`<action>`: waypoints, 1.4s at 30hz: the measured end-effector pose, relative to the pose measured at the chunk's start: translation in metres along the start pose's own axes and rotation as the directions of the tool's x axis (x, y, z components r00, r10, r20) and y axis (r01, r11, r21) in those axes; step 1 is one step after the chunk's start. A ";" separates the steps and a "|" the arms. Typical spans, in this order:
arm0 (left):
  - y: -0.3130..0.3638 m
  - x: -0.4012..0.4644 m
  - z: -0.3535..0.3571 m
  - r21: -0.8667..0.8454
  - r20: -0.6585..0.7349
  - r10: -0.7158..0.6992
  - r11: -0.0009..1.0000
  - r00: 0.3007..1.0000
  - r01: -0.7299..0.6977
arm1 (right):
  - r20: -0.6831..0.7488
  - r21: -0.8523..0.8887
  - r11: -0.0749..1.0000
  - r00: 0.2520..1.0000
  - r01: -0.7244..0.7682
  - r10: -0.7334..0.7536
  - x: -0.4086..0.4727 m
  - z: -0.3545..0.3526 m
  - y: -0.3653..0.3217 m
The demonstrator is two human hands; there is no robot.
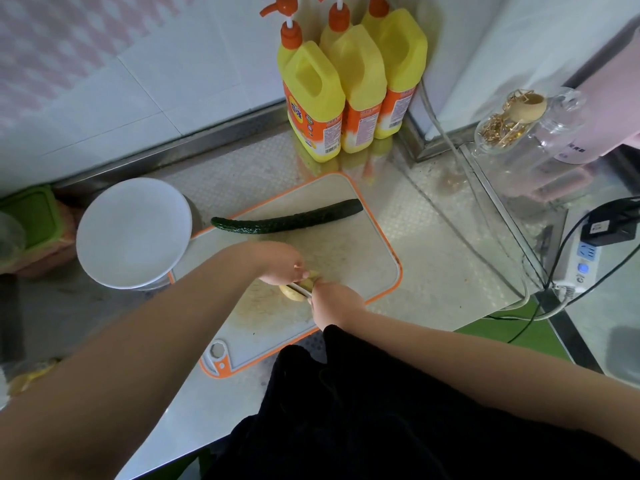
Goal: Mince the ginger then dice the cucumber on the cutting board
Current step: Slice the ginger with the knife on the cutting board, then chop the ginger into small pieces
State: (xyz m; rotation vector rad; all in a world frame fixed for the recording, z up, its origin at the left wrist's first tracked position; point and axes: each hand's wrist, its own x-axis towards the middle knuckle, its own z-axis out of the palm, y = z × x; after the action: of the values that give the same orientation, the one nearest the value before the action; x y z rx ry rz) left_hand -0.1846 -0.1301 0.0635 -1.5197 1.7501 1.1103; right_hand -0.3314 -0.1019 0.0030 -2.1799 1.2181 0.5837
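The pale yellow, knobbly piece of ginger (292, 292) lies near the middle of the white plastic cutting board with an orange rim (360, 258), toward its near edge, and it looks largely whole, so by my reading the mincing is only at its first cuts. The left hand (281, 264) reaches in from the left and holds the ginger down, its fingers curled over the far end of the piece. The right hand (334, 303) comes in from the near right with its fingers wrapped round the handle of a small silver-bladed knife (298, 289), whose blade lies across the ginger; how deep it sits I cannot tell. Both forearms stretch low over the board and meet at the ginger, the two hands almost touching. The long, dark green, bumpy cucumber (287, 220) rests uncut along the far side of the board, slightly curved, its left tip reaching the board's edge, well apart from the hands. All the dicing is therefore left to do, along with most of the mincing. Just left of the board stands a round white plate (133, 233), bare as far as I can see. At the far edge of the steel counter (433, 271) three yellow detergent bottles with orange pump tops (349, 88) stand together.
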 end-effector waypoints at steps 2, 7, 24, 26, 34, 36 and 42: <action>0.003 -0.001 0.002 0.012 0.011 -0.005 1.000 1.000 0.005 | -0.010 -0.002 1.000 1.000 0.001 -0.001 -0.001 0.003 0.000; 0.006 0.005 0.008 0.042 0.039 -0.021 0.999 0.999 0.020 | -0.058 -0.004 1.000 0.998 0.017 -0.017 -0.005 0.004 0.001; 0.006 0.006 -0.015 -0.075 -0.419 -0.056 0.997 0.906 0.027 | -0.096 0.054 0.998 0.995 0.031 -0.026 -0.018 -0.025 -0.001; 0.000 -0.003 -0.009 -0.170 -0.796 -0.057 0.976 0.602 -0.133 | -0.080 0.125 0.992 0.997 0.014 -0.004 -0.016 -0.030 0.004; -0.005 0.014 0.145 -0.223 -0.970 -0.190 0.944 0.152 -0.245 | -0.042 0.230 0.973 0.999 0.026 -0.017 -0.021 -0.031 0.020; 0.000 0.024 0.169 -0.271 -0.946 -0.219 0.938 0.238 -0.215 | 0.010 0.225 0.974 1.000 -0.005 0.002 -0.025 -0.028 0.019; 0.025 0.031 0.158 -0.500 -0.752 -0.408 0.865 0.518 -0.044 | -0.070 0.310 0.949 0.993 -0.066 0.092 -0.032 -0.029 0.026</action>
State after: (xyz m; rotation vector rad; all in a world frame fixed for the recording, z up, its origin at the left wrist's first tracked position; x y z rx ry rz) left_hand -0.2314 -0.0092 -0.0359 -2.8586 1.8441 0.7027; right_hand -0.3664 -0.1127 0.0376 -1.9166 1.3469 0.3110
